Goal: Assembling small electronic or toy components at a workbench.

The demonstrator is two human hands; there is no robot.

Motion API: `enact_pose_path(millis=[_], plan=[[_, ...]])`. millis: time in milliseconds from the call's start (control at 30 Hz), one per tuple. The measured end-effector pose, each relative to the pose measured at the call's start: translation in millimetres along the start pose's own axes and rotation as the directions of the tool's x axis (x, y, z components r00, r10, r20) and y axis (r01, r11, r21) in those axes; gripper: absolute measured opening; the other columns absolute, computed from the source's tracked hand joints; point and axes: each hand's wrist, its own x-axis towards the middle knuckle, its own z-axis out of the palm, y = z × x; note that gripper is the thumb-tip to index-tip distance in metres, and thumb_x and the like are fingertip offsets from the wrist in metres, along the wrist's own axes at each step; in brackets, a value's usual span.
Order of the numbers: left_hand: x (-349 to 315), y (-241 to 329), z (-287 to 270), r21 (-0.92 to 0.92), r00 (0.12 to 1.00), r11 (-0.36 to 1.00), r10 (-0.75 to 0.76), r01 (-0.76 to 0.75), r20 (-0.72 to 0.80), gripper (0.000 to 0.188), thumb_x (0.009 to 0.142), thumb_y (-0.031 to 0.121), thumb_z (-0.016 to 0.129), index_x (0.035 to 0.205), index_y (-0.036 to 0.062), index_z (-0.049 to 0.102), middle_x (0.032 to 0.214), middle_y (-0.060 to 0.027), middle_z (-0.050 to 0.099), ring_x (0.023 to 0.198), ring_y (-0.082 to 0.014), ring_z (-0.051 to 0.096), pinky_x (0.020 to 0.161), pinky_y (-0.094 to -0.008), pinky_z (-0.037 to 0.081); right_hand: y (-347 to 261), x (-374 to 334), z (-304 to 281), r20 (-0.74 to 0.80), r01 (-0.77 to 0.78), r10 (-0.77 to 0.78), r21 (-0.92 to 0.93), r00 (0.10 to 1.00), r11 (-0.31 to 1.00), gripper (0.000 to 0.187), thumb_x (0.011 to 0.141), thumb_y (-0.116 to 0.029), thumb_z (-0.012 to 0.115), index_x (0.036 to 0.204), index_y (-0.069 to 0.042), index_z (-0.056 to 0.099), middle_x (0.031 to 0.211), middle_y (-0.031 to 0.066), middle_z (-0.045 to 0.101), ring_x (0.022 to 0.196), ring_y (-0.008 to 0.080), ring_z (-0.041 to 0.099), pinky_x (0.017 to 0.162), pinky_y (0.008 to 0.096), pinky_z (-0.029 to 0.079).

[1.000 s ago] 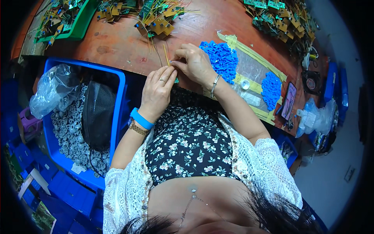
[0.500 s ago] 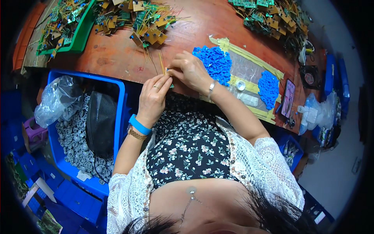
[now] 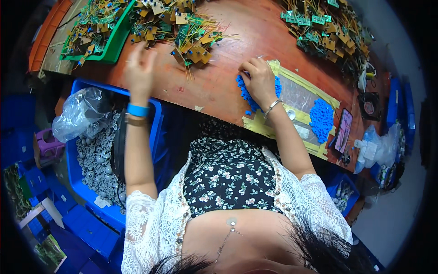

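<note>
My left hand (image 3: 140,73) is raised at the table's front edge, between the green tray (image 3: 112,51) and the heap of wired circuit boards (image 3: 194,48). Motion smears its fingers, so I cannot see whether anything is in them. Over a pile of small blue plastic pieces (image 3: 246,95) is my right hand (image 3: 261,81), its fingers bent inward and drawn together. Whatever they hold, if anything, is hidden. A second pile of blue pieces (image 3: 321,119) lies farther right on a clear plastic sheet (image 3: 299,89) bordered with yellow tape.
More wired boards (image 3: 328,34) are heaped at the far right. A phone (image 3: 343,130) and a small fan (image 3: 368,105) lie near the right edge. Below the table at left stands a blue bin (image 3: 73,164) of grey round parts, with a plastic bag (image 3: 84,114) on it.
My hands were together at the table edge around a small wired piece. Now they are apart: the left has moved left and away from me, the right has moved right onto the blue pile.
</note>
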Motion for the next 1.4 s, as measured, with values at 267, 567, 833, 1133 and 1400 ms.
enact_pose_path(millis=[267, 567, 833, 1133, 1400], plan=[[-37, 14, 69, -0.457, 0.989, 0.889, -0.058, -0.010, -0.135, 0.027, 0.087, 0.004, 0.075, 0.113, -0.0028, 0.069, 0.099, -0.0074, 0.072, 0.089, -0.0140, 0.069, 0.080, -0.0279, 0.056, -33, -32, 10, 0.022, 0.252, -0.253, 0.050, 0.967, 0.967, 0.009, 0.078, -0.007, 0.071, 0.087, -0.010, 0.068, 0.088, 0.0048, 0.067, 0.090, 0.0234, 0.064, 0.079, 0.0354, 0.049], [-135, 68, 27, -0.015, 0.884, 0.887, 0.462, -0.462, 0.065, 0.027, 0.078, -0.011, 0.065, 0.103, -0.0007, 0.070, 0.121, -0.0166, 0.065, 0.088, -0.0304, 0.065, 0.076, -0.0366, 0.055, -32, -38, -9, -0.043, 0.090, -0.086, 0.108, 0.995, 0.990, 0.011, 0.079, -0.011, 0.075, 0.089, -0.011, 0.071, 0.089, 0.0025, 0.069, 0.090, 0.0221, 0.062, 0.082, 0.0380, 0.043], [-159, 71, 35, 0.109, 0.780, 0.826, 0.466, -0.552, 0.418, 0.019, 0.079, 0.003, 0.065, 0.097, -0.0006, 0.063, 0.126, -0.0142, 0.067, 0.093, -0.0282, 0.060, 0.084, -0.0394, 0.048, -39, -38, 6, 0.003, 0.077, -0.077, 0.025, 0.997, 0.997, 0.010, 0.076, -0.014, 0.077, 0.083, -0.011, 0.070, 0.082, 0.0032, 0.063, 0.086, 0.0226, 0.059, 0.078, 0.0380, 0.041], [-155, 78, 32, 0.153, 0.772, 0.808, 0.461, -0.569, 0.439, 0.019, 0.078, 0.003, 0.063, 0.097, 0.0000, 0.063, 0.121, -0.0138, 0.068, 0.098, -0.0279, 0.059, 0.090, -0.0414, 0.048, -63, -24, 21, 0.062, 0.019, -0.043, 0.351, 0.997, 0.936, 0.018, 0.077, -0.014, 0.077, 0.078, -0.003, 0.063, 0.080, 0.0112, 0.059, 0.080, 0.0333, 0.059, 0.069, 0.0430, 0.049], [-156, 79, 34, 0.173, 0.785, 0.809, 0.454, -0.561, 0.421, 0.018, 0.079, 0.004, 0.062, 0.097, 0.0004, 0.063, 0.118, -0.0135, 0.069, 0.096, -0.0277, 0.059, 0.089, -0.0406, 0.048, -71, -13, 20, 0.192, -0.019, -0.033, 0.261, 0.981, 0.965, 0.016, 0.077, -0.011, 0.075, 0.078, -0.002, 0.062, 0.080, 0.0120, 0.058, 0.083, 0.0343, 0.059, 0.069, 0.0446, 0.050]])
